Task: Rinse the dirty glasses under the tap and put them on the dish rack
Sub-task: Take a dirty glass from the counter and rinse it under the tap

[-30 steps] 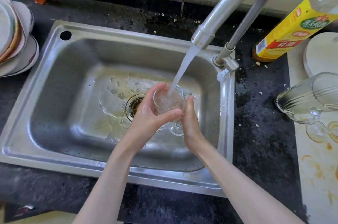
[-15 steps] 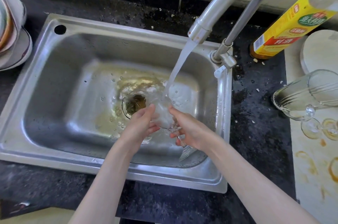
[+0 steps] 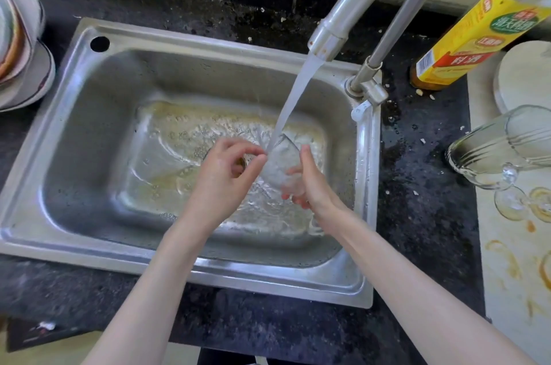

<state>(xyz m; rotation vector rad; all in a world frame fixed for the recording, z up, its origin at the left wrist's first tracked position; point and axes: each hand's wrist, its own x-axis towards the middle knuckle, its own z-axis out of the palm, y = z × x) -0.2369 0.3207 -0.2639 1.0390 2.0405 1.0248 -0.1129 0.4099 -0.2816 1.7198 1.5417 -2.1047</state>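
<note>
The clear stemmed drinking glass [image 3: 280, 161] is held over the middle of the stainless steel sink [image 3: 89, 114], its bowl tilted with the rim turned up and to the left, so that the stream of water [image 3: 293, 102] from the curved grey metal tap [image 3: 351, 9] strikes the rim and runs down the glass. Wet and see-through, the glass is hard to trace: the rim edge and the rippled bowl show, while the stem and foot are lost in blur behind the hands. The right hand [image 3: 313, 185] wraps the bowl from the right, thumb straight up along its side and fingers [image 3: 293, 182] curled round beneath, seen through the glass. The left hand [image 3: 226, 173] is at the left side of the bowl, thumb and forefinger bent toward each other in a ring, their tips at the rim where the water lands; whether they truly nip the glass cannot be told. To the right, on a stained pale counter [image 3: 512, 260], a second clear stemmed glass [image 3: 501, 152] lies on its side, near a yellow-labelled bottle [image 3: 465, 45]. Stacked white plates [image 3: 26, 66] sit left of the sink.
</note>
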